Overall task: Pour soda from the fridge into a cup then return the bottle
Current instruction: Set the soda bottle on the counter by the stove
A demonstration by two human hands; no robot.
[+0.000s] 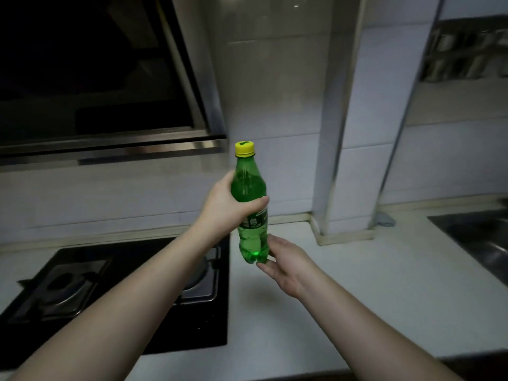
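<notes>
Stove (115,292) left of counter (357,292), sink (478,237) right.

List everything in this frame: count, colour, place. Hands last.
soda bottle: 1, green, upright, held above the counter's left edge by the stove
cap: 1, yellow, on the bottle's neck
gas stove: 1, black with metal burners, set in the counter at lower left
range hood: 1, dark with a metal edge, upper left
countertop: 1, white, centre and right
sink: 1, metal, right edge, partly cut off
wall tiles: many, white, behind the counter
rack of metal items: 1, upper right, too blurred to identify
left hand: 1, fingers curled round the bottle's middle
right hand: 1, fingers relaxed, at the bottle's base
</notes>
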